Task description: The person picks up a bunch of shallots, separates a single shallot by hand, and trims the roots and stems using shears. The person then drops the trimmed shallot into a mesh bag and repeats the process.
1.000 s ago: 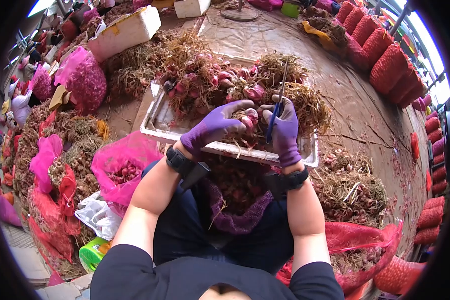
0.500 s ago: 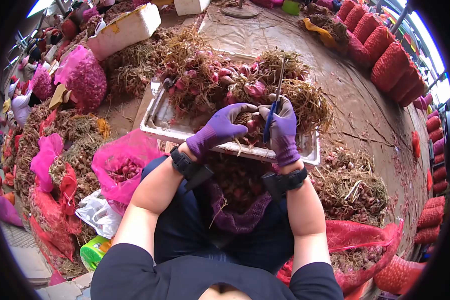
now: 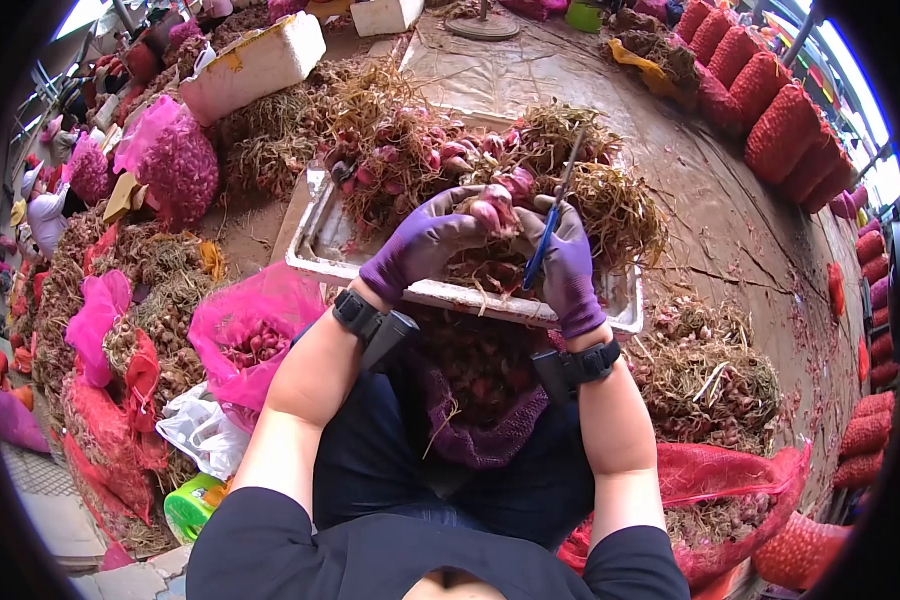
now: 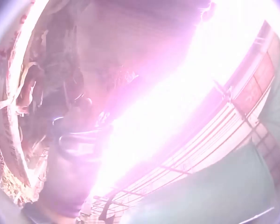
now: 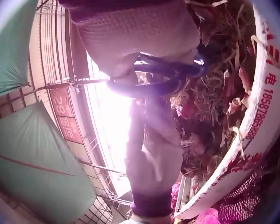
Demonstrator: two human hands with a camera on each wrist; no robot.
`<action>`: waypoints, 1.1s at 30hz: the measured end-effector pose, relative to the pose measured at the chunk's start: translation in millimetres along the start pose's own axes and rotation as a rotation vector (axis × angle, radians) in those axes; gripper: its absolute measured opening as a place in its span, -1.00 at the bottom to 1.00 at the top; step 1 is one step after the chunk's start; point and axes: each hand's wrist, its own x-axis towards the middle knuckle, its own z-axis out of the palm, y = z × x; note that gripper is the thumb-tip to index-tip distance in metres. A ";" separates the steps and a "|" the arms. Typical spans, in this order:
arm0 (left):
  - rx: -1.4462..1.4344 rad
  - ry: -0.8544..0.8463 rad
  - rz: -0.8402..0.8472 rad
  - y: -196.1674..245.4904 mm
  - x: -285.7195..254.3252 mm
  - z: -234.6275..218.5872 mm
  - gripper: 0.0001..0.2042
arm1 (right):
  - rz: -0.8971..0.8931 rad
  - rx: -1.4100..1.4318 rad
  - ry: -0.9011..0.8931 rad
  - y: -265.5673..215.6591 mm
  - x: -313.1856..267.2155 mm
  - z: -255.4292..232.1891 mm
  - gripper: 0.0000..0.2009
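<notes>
In the head view the left hand (image 3: 425, 240), in a purple and grey glove, holds a pinkish-red bulb (image 3: 491, 212) over a white foam tray (image 3: 440, 292). Beside it the right hand (image 3: 567, 262), gloved alike, grips blue-handled scissors (image 3: 542, 250), their blades pointing up and away. More bulbs with dry stalks (image 3: 620, 205) are heaped in the tray behind both hands. The right wrist view shows the right hand (image 5: 140, 39) with its fingers through the dark scissor handles (image 5: 149, 88), the left hand (image 5: 154, 163) beyond. Glare washes out much of the left wrist view.
A purple net bag (image 3: 485, 430) lies between the legs below the tray. At the left are a pink bag of bulbs (image 3: 245, 335) and a white plastic bag (image 3: 202, 430); at the right, a stalk pile (image 3: 710, 375) and a red net bag (image 3: 710, 480). Full red sacks (image 3: 780, 130) stand farther off.
The left hand has risen slightly with a bulb now plainly visible at its fingertips. The right hand has shifted a little, and the scissors lean more to the right.
</notes>
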 end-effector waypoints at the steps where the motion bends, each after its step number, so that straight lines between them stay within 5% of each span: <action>1: -0.001 0.002 0.001 -1.5 -0.2 -2.1 -0.47 | 0.010 -0.061 -0.059 0.2 -2.6 0.4 -0.55; 3: 0.132 0.136 -0.094 -0.2 -1.0 2.2 -0.52 | -0.004 -0.145 -0.098 2.0 -5.3 3.5 -0.57; 7: 0.220 0.112 -0.170 6.1 -7.6 12.1 -0.58 | 0.045 0.172 -0.062 7.5 3.3 -1.3 -0.55; 12: 0.227 0.148 -0.185 -5.1 -2.8 -16.1 -0.62 | 0.024 0.077 -0.033 -7.2 -2.1 -1.6 -0.59; 14: 0.307 0.132 -0.156 -8.8 -1.0 -19.5 -0.63 | -0.100 0.006 0.028 -9.2 -3.6 -0.5 -0.60; 16: 0.704 0.152 0.050 -12.2 0.2 -14.6 -0.64 | -0.151 -0.138 0.028 -7.2 -4.6 -2.1 -0.64; 17: 0.446 0.132 0.057 -13.3 0.7 -2.5 -0.61 | -0.275 -0.271 0.045 -6.7 -7.3 0.1 -0.65; 19: 0.589 0.120 0.108 -21.5 3.9 4.1 -0.59 | -0.474 -0.466 0.104 0.4 -7.9 4.8 -0.68; 21: 0.732 0.103 0.156 -23.2 3.8 3.9 -0.56 | -0.436 -0.426 0.086 8.6 -8.2 9.3 -0.68; 24: 0.916 0.112 0.013 -21.3 2.0 4.3 -0.66 | -0.355 -0.373 0.026 9.0 -10.6 10.0 -0.66; 27: 0.678 0.149 0.048 -21.0 -0.1 12.3 -0.71 | -0.215 -0.034 -0.023 -3.3 -11.9 15.0 -0.61; 30: 0.582 0.188 0.095 -27.7 2.9 10.6 -0.69 | -0.108 -0.004 0.003 -9.7 -10.7 15.5 -0.62; 33: 0.507 0.289 0.045 -25.7 1.9 15.2 -0.62 | -0.182 -0.104 -0.014 2.1 -6.8 12.9 -0.61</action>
